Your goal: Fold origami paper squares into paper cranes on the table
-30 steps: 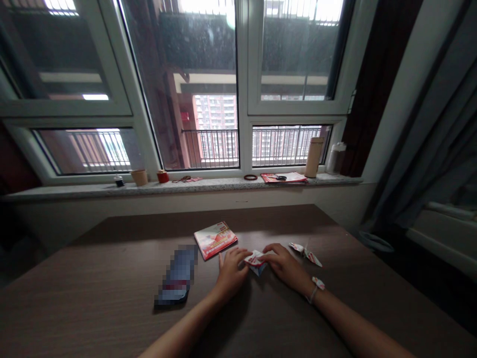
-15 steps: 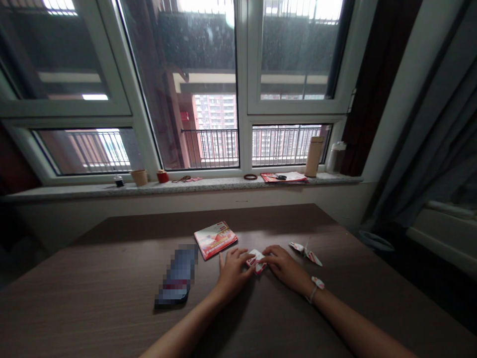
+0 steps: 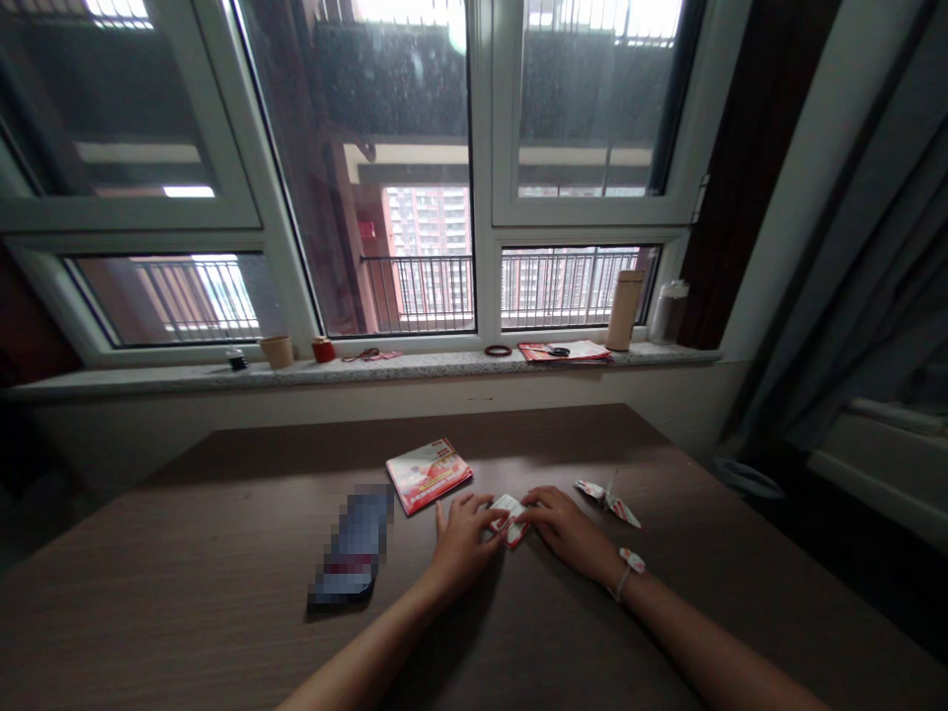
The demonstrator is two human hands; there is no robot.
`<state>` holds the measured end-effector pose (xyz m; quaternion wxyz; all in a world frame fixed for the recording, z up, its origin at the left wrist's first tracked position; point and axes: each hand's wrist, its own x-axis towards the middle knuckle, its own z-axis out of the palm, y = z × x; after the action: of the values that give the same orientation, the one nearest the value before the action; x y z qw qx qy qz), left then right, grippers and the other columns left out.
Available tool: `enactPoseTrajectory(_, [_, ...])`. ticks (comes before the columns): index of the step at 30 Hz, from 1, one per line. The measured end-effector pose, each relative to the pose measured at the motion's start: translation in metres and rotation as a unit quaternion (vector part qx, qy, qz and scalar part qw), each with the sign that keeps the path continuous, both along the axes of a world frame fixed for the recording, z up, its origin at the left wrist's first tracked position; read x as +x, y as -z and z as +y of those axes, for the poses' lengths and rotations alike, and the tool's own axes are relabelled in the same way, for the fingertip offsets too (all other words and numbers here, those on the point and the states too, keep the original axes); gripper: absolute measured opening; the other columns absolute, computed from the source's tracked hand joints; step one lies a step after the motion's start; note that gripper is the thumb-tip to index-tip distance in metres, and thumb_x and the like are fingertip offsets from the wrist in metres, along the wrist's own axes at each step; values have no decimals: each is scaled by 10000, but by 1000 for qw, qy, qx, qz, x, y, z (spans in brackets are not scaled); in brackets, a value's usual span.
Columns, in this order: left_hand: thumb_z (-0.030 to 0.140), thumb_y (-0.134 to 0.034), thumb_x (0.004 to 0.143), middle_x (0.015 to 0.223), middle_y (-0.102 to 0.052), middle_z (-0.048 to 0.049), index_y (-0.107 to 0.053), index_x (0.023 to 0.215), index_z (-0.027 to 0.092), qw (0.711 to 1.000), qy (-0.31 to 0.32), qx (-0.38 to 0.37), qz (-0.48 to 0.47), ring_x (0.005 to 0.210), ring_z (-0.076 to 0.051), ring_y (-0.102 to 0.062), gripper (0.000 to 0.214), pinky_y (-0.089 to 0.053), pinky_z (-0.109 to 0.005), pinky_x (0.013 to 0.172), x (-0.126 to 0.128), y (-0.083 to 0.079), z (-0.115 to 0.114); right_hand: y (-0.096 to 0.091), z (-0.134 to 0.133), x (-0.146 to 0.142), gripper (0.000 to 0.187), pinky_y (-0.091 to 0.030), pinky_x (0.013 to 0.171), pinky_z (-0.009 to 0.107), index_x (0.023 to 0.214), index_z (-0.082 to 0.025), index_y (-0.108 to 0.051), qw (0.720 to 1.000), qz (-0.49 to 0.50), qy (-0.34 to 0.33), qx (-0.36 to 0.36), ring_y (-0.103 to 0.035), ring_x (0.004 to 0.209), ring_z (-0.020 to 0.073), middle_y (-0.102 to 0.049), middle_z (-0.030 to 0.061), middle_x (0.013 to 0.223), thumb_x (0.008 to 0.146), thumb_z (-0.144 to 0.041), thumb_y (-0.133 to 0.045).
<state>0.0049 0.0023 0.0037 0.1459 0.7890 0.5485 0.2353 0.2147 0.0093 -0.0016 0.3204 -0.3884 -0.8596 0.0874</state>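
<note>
A small folded piece of red-and-white printed paper lies on the brown table between my hands. My left hand holds its left side, fingertips on top and thumb along the near edge. From the other side, the fingers of my right hand press on its right part; the right thumb is mostly hidden. Beyond my right hand rests a folded paper crane with red-and-white wings. A band with a folded paper ornament circles my right wrist.
A stack of printed square paper lies beyond my left hand. Nearer on the left is a blurred dark blue flat object. On the windowsill stand a paper cup, a red spool, scissors on paper, and a tan flask.
The folded paper has shifted slightly under my fingertips and shows more of its white face. Both hands stay in nearly the same place.
</note>
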Motion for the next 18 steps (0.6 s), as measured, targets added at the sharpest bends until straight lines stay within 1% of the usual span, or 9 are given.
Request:
enactPoseTrajectory(11, [402,-584,827,1319,-560,-12,-695,1035,373,1000,4,-7,3,1286,-299,-379,238,-46,-666,1087,-1,0,1,1,1,1,305,-435,955,354,1015,-286,-702,1000,1,-1,-3,-543,1065,182,-618,49,1084,863,-101,-514])
enactPoseTrajectory(14, [409,-606,815,1341,-544,-23,-692,1054,372,1000,13,-16,8,1286,-301,-375,257,-36,-664,1089,-2,2,4,1,0,2,313,-431,961,364,1021,-288,-699,1000,1,-3,-5,-541,1072,189,-616,51,1097,848,-93,-526])
enactPoseTrajectory(18, [403,-660,781,1367,-530,-22,-678,1088,398,999,33,-38,19,1304,-326,-354,308,-27,-674,1079,-5,3,9,0,-1,3,291,-420,971,375,1048,-289,-686,1000,2,-12,-7,-536,1075,197,-615,51,1107,835,-127,-572])
